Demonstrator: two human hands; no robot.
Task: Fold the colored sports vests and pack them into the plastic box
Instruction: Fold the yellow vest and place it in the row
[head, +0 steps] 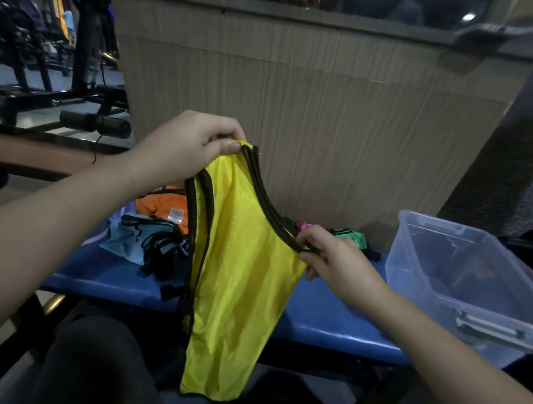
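Blue bench (329, 310), yellow vest (239, 264) hanging btwn L hand (182, 147) & R hand (335, 258) grips

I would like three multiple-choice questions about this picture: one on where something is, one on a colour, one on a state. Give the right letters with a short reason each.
1. Where is the plastic box?
A. on the right end of the blue bench
B. on the floor at the left
C. on the person's lap

2. What colour is the vest held up?
A. orange
B. yellow
C. green

3. How full is the box?
A. stuffed with vests
B. lid closed
C. open, no vests seen inside

Answers:
1 A, it stands at the bench's right end.
2 B, the left hand and right hand pinch the black-trimmed yellow vest.
3 C, its clear walls show no vest inside.
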